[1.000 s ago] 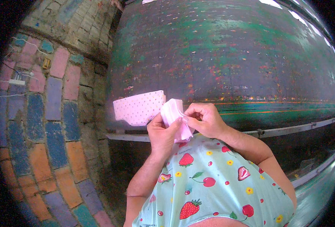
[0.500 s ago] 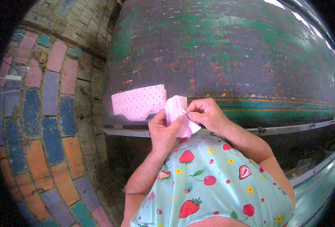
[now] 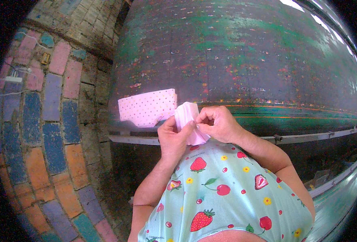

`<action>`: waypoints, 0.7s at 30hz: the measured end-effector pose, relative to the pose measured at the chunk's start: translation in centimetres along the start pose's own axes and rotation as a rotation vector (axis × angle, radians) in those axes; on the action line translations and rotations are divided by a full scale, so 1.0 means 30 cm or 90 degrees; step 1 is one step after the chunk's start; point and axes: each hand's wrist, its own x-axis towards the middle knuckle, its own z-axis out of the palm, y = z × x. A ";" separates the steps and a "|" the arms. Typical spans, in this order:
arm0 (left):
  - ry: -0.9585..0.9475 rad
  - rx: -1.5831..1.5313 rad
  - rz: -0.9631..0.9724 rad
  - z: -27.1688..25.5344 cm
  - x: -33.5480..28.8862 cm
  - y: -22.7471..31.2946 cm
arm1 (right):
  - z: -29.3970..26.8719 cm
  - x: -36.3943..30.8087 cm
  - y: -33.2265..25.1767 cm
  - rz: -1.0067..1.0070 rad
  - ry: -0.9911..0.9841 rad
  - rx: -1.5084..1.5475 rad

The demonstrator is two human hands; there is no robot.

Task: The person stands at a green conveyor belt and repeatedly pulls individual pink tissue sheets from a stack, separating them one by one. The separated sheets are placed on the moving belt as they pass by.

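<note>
A bundle of thin, pale pink cloth pieces [image 3: 185, 116], folded or stacked in layers, is held up in front of my body at the table's near edge. My left hand [image 3: 172, 136] grips it from the left, thumb across the front. From the other side, my right hand [image 3: 222, 124] pinches the bundle's right edge between thumb and fingertips, close to the left thumb. Just left of the bundle, a flat pink piece of dotted fabric [image 3: 146, 107] lies on the table with a curved lower edge. My palms hide part of the bundle.
The long, worn green and dark table [image 3: 227, 68] stretches away in front of me. A metal rail [image 3: 303, 137] runs along its near side. Left of it is a floor of painted bricks [image 3: 51, 137], with a white power strip and cables [image 3: 13, 79] lying on it.
My right fingers have moved slightly left, closer to my left thumb. The cloth layer that flared out to the right now sits nearer the bundle. The dotted fabric stays on the table.
</note>
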 end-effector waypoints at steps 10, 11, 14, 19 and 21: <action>0.120 0.005 0.103 0.043 -0.032 0.011 | 0.001 -0.012 0.055 0.076 -0.001 0.121; 0.125 0.034 0.130 0.038 -0.034 0.003 | 0.003 -0.016 0.059 0.070 -0.002 0.129; -0.005 0.103 0.057 -0.002 -0.022 -0.026 | 0.009 -0.024 0.069 0.047 -0.021 0.079; -0.017 0.022 -0.040 -0.024 -0.043 -0.074 | 0.002 -0.039 0.077 0.060 -0.069 0.081; -0.015 0.004 -0.040 -0.025 -0.049 -0.083 | 0.007 -0.046 0.077 0.069 -0.067 0.135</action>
